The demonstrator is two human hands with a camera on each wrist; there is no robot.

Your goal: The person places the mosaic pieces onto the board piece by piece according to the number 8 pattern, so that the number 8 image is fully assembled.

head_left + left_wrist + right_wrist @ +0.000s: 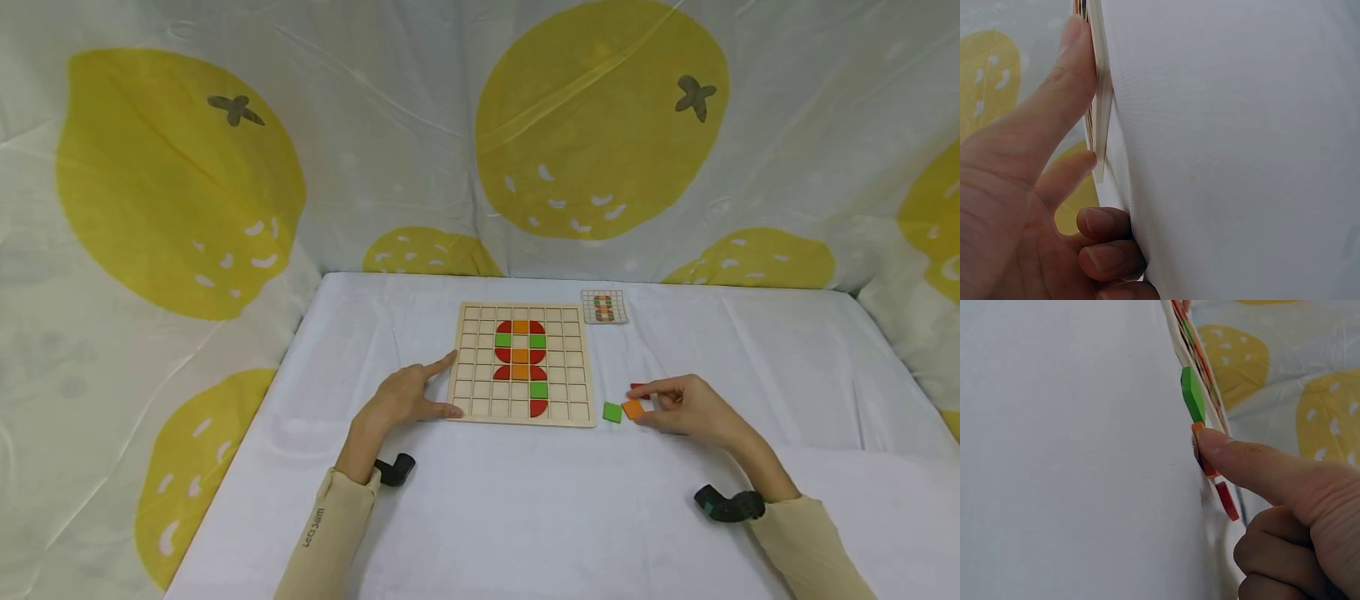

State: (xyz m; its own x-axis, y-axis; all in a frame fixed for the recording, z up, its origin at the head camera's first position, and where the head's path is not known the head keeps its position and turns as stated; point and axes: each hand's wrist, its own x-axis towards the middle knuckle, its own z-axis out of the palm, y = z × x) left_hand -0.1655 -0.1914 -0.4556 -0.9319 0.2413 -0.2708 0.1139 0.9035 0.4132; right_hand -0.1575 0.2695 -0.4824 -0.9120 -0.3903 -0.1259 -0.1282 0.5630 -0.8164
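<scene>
A wooden grid board (480, 400) lies on the white-covered table, with red, green and orange pieces set in its squares. My left hand (401, 396) rests at its lower left corner: the thumb (1063, 94) touches the bottom edge, the index finger the left edge, both stretched out. Right of the board, my right hand (693, 407) pinches an orange square tile (633, 409) between thumb and index finger. A green square tile (612, 412) lies just left of it. Partly hidden behind the index finger is a red piece (639, 386).
A small pattern card (604, 307) lies beside the board's upper right corner, printed with a similar coloured figure on a grid. A lemon-print cloth (390, 150) hangs behind the table and along its sides. Black wrist cameras (729, 504) sit below the hands.
</scene>
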